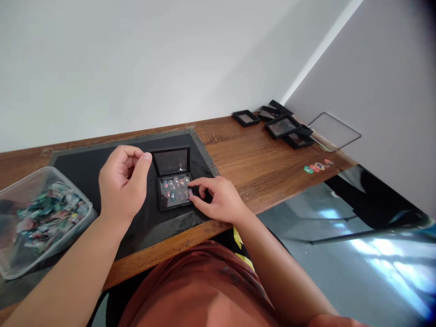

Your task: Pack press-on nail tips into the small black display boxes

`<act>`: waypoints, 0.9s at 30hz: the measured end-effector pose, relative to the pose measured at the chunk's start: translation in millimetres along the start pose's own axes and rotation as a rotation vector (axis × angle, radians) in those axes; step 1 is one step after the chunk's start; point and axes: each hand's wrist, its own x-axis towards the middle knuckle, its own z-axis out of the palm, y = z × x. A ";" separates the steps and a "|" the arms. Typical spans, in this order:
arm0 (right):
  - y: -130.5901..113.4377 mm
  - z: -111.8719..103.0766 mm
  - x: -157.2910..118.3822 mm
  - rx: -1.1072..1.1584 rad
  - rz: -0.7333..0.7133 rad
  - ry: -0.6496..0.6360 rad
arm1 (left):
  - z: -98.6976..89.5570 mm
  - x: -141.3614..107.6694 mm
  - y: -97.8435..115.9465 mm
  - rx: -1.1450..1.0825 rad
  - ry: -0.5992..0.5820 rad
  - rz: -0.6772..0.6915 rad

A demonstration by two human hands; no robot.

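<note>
On the dark mat stands a small black case [175, 200], its lid [171, 162] raised. Several small shiny decorated pieces [176, 182] lie inside it. My right hand [218, 197] is at the case's right edge, thumb and forefinger apart around a small patterned piece at that side; whether they grip it cannot be made out. My left hand [126, 179] is raised just left of the lid, fingers curled and thumb pressed to the forefinger. Anything between those fingertips is too small or hidden to see.
A clear plastic tub [90, 210] of small colourful packets is at the left. Several black frames [245, 118] lie at the back right, by a wire stand [350, 128]. Round stickers [319, 166] lie near the table's right edge. A wall rises behind.
</note>
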 end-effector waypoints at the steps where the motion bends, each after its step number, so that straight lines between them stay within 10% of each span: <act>1: 0.5 -0.1 -0.4 0.015 -0.002 0.003 | 0.5 0.1 -0.8 -0.013 0.009 -0.003; 27: 5.0 -0.6 -1.1 0.093 -0.126 -0.031 | 4.8 -3.7 -18.5 0.463 -0.152 0.169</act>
